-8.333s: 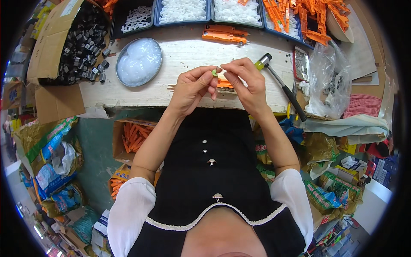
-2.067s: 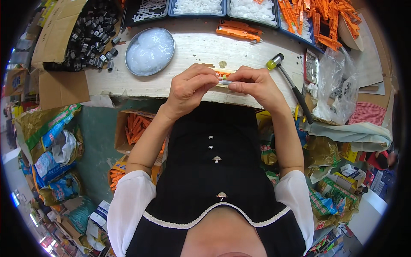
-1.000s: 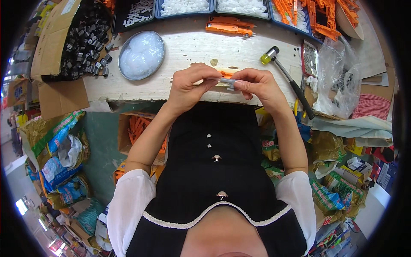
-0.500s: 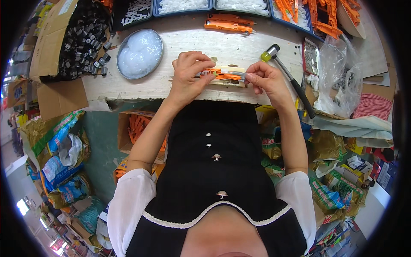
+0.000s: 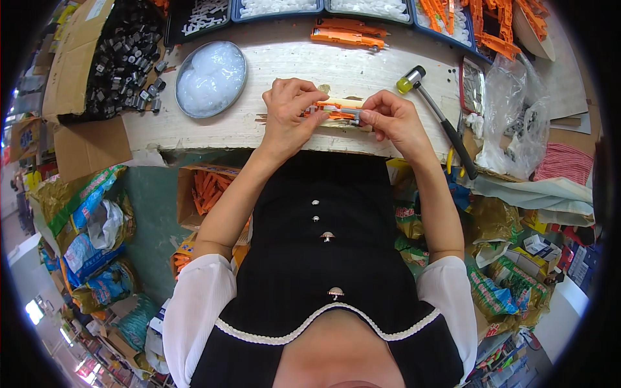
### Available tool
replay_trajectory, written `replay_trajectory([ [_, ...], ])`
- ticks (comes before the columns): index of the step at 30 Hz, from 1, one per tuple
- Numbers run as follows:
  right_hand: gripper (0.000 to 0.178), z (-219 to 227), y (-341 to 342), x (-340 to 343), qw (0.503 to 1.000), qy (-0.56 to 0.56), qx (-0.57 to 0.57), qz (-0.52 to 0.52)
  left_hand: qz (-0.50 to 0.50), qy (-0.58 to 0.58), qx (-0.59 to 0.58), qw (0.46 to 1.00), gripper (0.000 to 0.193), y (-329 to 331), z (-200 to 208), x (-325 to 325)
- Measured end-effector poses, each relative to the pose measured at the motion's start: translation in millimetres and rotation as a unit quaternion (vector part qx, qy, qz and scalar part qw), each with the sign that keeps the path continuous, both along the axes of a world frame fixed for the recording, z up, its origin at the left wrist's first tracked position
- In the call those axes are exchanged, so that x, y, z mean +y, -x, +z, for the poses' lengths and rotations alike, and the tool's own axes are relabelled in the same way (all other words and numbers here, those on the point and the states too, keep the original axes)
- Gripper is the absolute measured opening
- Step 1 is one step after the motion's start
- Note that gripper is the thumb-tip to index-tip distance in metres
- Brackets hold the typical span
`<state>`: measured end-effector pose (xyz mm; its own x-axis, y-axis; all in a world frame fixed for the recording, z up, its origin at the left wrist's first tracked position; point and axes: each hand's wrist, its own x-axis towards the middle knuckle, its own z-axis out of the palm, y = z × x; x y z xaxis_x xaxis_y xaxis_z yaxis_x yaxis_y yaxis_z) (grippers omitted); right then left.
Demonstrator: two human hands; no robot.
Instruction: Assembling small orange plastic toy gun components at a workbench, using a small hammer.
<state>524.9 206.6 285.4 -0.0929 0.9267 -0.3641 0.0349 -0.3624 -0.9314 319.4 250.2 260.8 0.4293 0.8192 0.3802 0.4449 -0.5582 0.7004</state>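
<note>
Near the front edge of the bench, an orange plastic housing half (image 5: pixel 334 115) with pale and grey parts in it lies over a cream-coloured block (image 5: pixel 349 103). My left hand (image 5: pixel 290 116) is closed on its left end, thumb and fingers pinching it. At the other end my right hand (image 5: pixel 393 121) pinches a grey rod-like part (image 5: pixel 352 112) between thumb and forefinger, lined up with the housing. The fingertips cover some of the small parts. A hammer (image 5: pixel 440 116) with a yellow and black head rests to the right of my right hand.
A round dish of clear gel (image 5: pixel 211 79) and a carton of small black parts (image 5: pixel 129 58) stand to the left. Trays of white pieces (image 5: pixel 275 8) line the back, with finished-looking orange housings (image 5: pixel 349 35) before them. Clear plastic bags (image 5: pixel 511 110) lie at the right.
My right hand has moved slightly left and up, bringing the grey part closer to my left hand. My left hand has barely shifted and keeps its pinch.
</note>
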Motion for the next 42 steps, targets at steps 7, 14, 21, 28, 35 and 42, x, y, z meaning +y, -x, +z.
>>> replay_trajectory([
  [7,0.012,-1,0,1,0.996,0.001,-0.085,-0.01,-0.008,-0.028,0.021,0.999,0.014,1,-1,-1],
  [14,0.014,2,-4,3,0.993,-0.016,-0.113,-0.042,-0.016,-0.029,0.022,0.999,0.009,1,1,-1],
  [21,0.014,-10,-4,9,0.991,-0.018,-0.129,-0.019,-0.017,-0.026,0.025,0.999,0.009,-1,1,1],
  [28,0.012,-9,-5,6,0.976,-0.08,-0.204,-0.004,-0.017,-0.038,0.022,0.999,0.01,-3,2,3],
  [35,0.016,22,-51,63,0.906,-0.242,-0.322,-0.128,-0.014,-0.034,0.011,0.999,0.01,-1,4,-2],
  [42,0.024,9,-117,158,0.634,-0.32,-0.689,-0.141,-0.012,-0.02,0.009,1.0,0.009,-3,7,-5],
])
